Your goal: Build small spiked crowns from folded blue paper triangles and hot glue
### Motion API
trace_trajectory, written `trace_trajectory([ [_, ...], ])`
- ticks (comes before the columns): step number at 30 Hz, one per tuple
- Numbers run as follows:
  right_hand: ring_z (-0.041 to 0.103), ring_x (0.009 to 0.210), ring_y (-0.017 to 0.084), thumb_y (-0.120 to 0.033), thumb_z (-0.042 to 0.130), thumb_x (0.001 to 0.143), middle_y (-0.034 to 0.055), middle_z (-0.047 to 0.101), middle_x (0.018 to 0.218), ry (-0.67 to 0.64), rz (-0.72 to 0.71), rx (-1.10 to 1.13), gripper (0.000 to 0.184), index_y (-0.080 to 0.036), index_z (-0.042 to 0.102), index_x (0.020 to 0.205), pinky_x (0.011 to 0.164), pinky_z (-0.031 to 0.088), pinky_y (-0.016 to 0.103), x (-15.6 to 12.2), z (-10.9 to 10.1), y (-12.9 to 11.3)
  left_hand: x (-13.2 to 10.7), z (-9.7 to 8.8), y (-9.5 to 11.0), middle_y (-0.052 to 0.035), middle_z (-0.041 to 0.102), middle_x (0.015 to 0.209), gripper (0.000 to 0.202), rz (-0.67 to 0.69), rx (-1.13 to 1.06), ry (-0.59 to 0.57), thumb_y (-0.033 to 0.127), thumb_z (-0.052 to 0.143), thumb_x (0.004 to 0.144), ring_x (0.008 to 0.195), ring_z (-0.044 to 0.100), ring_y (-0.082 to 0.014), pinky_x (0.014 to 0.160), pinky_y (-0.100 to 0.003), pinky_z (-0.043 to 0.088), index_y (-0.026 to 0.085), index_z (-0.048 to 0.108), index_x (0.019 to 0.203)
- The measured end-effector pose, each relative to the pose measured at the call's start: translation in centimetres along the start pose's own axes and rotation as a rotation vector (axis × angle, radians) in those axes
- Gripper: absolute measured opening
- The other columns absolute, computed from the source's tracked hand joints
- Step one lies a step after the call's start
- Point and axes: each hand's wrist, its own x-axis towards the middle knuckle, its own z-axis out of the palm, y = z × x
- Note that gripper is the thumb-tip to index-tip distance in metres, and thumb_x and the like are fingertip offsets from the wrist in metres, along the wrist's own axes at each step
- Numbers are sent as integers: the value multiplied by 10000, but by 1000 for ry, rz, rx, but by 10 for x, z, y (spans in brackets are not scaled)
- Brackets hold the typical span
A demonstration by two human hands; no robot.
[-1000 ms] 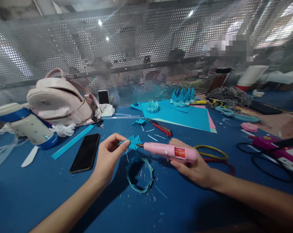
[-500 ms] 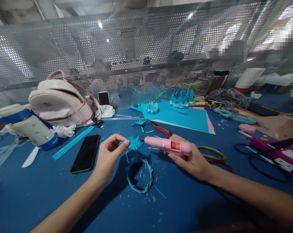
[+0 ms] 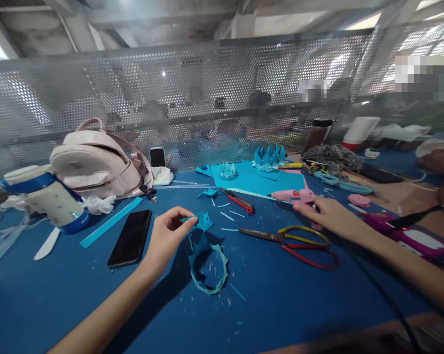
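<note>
the left hand (image 3: 170, 231) had it, a folded blue paper piece (image 3: 205, 222) pinched between thumb and fingers, just beyond the zigzag paper ring (image 3: 202, 245) on the blue table (image 3: 259, 305)! off to the other side, the right hand (image 3: 327, 214) was wrapped round the pink glue gun (image 3: 293, 196), nozzle pointing left, well apart from the pinched piece, while scissors (image 3: 279, 237) lay between the hands and a black phone (image 3: 129, 238) sat beside the left wrist.

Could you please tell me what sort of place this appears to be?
Probably a craft workspace: the right hand holds a pink glue gun, scissors lie on the table near a blue paper ring, and a perforated screen stands behind.
</note>
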Motion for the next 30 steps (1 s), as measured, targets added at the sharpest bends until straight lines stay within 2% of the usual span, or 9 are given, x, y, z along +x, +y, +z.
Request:
trace_trajectory([
  [3, 663, 621, 267, -565, 432, 882, 113, 708, 759, -95, 19, 44, 463, -164, 623, 1012, 612, 436, 320, -3, 5, 12, 2, 0, -1, 4, 625, 711, 191, 4, 23, -2, 332, 740, 724, 630, 514, -105, 583, -213, 390, 161, 662, 757],
  [6, 667, 657, 267, -608, 446, 884, 95, 706, 742, -135, 50, 62, 495, -177, 637, 1034, 646, 445, 321, -5, -3, 16, 3, 0, 1, -2, 626, 717, 181, 26, 58, -28, 321, 736, 725, 641, 532, -117, 594, -224, 399, 163, 650, 745],
  [10, 645, 854, 253, -534, 485, 925, 114, 720, 1004, 45, -31, 35, 389, -207, 670, 1024, 771, 410, 340, -8, -34, 13, 5, -3, 5, -14, 630, 747, 150, 69, 137, -92, 299, 718, 752, 660, 550, -132, 610, -242, 406, 167, 646, 757],
  [14, 604, 840, 214, -410, 548, 927, 100, 710, 1024, 237, -203, 56, 257, -201, 689, 977, 733, 388, 326, -16, -60, -22, 11, -1, 13, 17, 591, 712, 149, 155, 217, -185, 243, 723, 744, 643, 539, -123, 591, -234, 383, 179, 618, 827],
  [15, 596, 773, 195, -412, 558, 924, 87, 714, 991, 204, -268, 114, 250, -207, 693, 970, 690, 385, 317, -18, -62, -37, 12, 1, 17, 27, 585, 703, 181, 193, 249, -219, 230, 727, 742, 642, 539, -122, 591, -233, 378, 186, 607, 871],
  [18, 595, 737, 162, -434, 584, 917, 32, 715, 927, -45, -485, 286, 236, -238, 711, 945, 661, 405, 283, -24, -56, -91, 13, 10, 30, 37, 610, 736, 304, 307, 363, -344, 219, 721, 767, 685, 570, -134, 628, -242, 391, 215, 557, 1024],
  [22, 625, 809, 147, -291, 648, 887, 5, 723, 916, -280, -742, 355, 127, -214, 734, 940, 709, 423, 258, -19, -34, -151, 10, 22, 47, 40, 644, 746, 412, 396, 494, -465, 226, 721, 784, 692, 593, -149, 659, -259, 414, 233, 498, 1131],
  [25, 639, 751, 138, -222, 688, 839, 6, 723, 818, -371, -759, 370, 79, -170, 745, 857, 671, 418, 245, -11, -21, -170, 9, 24, 52, 54, 627, 714, 426, 419, 573, -483, 217, 735, 769, 662, 586, -150, 651, -264, 404, 234, 493, 1119],
  [30, 640, 696, 132, -216, 684, 822, 13, 713, 745, -461, -732, 440, 93, -145, 744, 812, 648, 435, 230, -5, -12, -174, 10, 20, 47, 59, 625, 699, 429, 390, 558, -472, 209, 736, 758, 643, 587, -145, 618, -253, 401, 230, 494, 1112],
])
